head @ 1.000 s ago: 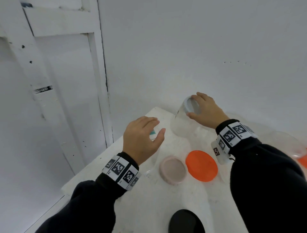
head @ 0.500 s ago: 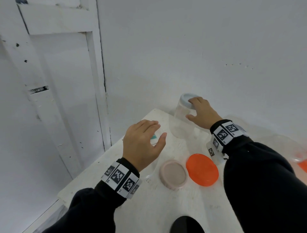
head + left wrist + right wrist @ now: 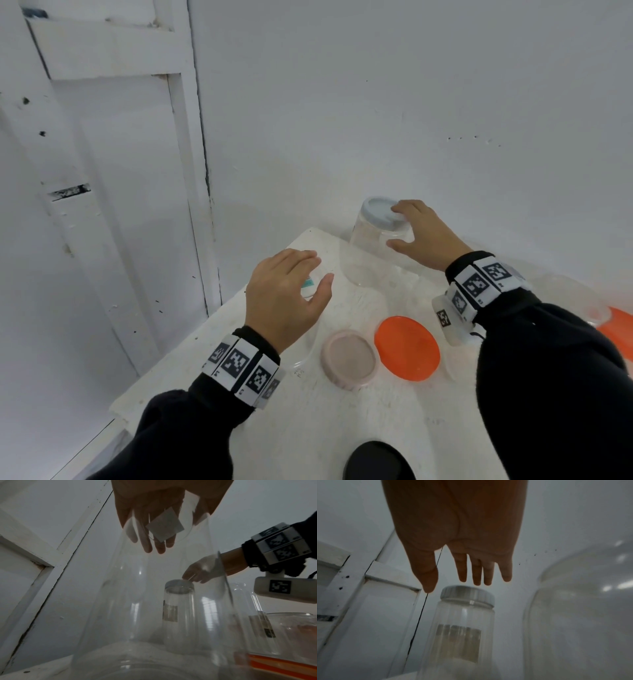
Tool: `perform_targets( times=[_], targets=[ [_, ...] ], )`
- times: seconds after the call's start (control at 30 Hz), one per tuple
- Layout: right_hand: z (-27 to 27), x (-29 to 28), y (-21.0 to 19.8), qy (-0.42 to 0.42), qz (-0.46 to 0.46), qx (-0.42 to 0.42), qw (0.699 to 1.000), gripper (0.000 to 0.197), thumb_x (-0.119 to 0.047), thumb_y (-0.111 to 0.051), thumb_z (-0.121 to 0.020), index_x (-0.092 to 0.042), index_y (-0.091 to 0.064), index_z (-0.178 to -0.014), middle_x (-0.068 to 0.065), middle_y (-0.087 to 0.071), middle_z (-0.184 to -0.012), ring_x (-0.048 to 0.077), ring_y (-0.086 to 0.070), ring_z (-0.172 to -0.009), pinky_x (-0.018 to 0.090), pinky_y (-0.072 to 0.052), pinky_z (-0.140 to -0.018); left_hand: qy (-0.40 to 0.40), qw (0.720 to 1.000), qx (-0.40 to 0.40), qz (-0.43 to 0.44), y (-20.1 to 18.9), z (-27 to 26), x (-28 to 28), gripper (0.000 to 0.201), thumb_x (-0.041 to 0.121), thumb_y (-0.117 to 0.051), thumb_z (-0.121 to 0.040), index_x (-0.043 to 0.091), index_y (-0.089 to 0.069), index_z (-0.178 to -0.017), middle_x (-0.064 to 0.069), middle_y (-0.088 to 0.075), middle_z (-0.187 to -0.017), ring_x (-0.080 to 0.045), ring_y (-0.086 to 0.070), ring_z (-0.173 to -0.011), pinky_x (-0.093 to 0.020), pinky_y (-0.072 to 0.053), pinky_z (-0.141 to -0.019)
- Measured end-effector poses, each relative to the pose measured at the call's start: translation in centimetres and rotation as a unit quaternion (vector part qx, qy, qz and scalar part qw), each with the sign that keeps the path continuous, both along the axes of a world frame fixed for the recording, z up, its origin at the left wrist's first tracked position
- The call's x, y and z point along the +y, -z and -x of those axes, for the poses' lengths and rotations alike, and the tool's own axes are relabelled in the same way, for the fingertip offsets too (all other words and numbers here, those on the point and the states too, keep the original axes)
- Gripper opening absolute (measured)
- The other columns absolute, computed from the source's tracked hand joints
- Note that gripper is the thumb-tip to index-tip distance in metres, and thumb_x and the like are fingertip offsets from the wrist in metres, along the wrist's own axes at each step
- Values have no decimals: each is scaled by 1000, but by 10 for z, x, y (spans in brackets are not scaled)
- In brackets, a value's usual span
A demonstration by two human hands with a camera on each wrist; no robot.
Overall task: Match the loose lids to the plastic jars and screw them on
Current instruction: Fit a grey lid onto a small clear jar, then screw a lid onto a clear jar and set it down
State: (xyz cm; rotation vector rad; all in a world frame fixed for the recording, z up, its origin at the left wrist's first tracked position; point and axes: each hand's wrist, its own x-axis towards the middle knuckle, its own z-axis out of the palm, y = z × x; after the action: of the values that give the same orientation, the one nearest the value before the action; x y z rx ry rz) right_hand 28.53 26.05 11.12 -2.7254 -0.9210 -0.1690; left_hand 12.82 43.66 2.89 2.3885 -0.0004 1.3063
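While the right hand [image 3: 423, 236] is hovering loose-fingered over the capped jar [image 3: 458, 635], the left hand [image 3: 286, 301] is spreading open above an upturned jar [image 3: 154, 601], which wants righting gently

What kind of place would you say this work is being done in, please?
Probably a plain indoor corner set up as a workspace: a rough white table pushed against bare white walls, beside a scuffed white-painted door. Only plastic jars and loose lids lie on it.
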Motion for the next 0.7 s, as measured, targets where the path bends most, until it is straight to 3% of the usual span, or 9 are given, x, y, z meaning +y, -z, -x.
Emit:
perform_targets(
  times=[0.07, 0.2, 0.37, 0.5, 0.7],
  targets=[
    [2, -14, -8, 17, -14, -10, 1000, 60, -23, -66, -86, -8, -39, -137, 9, -35, -144, 26, -33, -131, 32, -26, -107, 0, 1000, 0, 1, 0, 0, 0, 33, 35, -54, -84, 9, -73, -87, -1, -72, -93, -14, -66, -87, -26, -47, -78],
    [1, -50, -17, 98, -23, 1, 995, 64, -31, -65, -86, -12, -37, -140, 7, -31, -147, 29, -30, -133, 41, -30, -105, 4, 1000, 11, 6, -2, 1, -1, 33, 34, -53, -84, 9, -73, -87, -1, -72, -93, -15, -67, -87, -24, -45, -79],
    [0, -73, -2, 161, 45, 72, 983, 85, -45, -72, -76, -21, -28, -145, 8, -21, -153, 34, -22, -137, 49, -27, -108, 7, 999, 31, 9, -3, 2, -1, 33, 35, -54, -84, 9, -73, -88, -2, -72, -94, -16, -67, -87, -26, -46, -80],
    [3, -73, 7, 171, 74, 95, 978, 93, -36, -80, -70, -25, -26, -145, 8, -16, -154, 35, -18, -137, 52, -28, -106, 9, 999, 39, 10, -5, 3, -1, 34, 36, -53, -84, 9, -72, -89, -2, -72, -95, -16, -67, -88, -24, -44, -81],
    [9, -70, 2, 170, 105, 80, 976, 93, -26, -87, -61, -24, -33, -137, 9, -30, -138, 33, -31, -123, 47, -40, -93, 21, 996, 86, 19, -10, 6, 2, 39, 41, -48, -83, 10, -71, -93, -2, -71, -101, -18, -66, -92, -30, -43, -82]
  ],
)
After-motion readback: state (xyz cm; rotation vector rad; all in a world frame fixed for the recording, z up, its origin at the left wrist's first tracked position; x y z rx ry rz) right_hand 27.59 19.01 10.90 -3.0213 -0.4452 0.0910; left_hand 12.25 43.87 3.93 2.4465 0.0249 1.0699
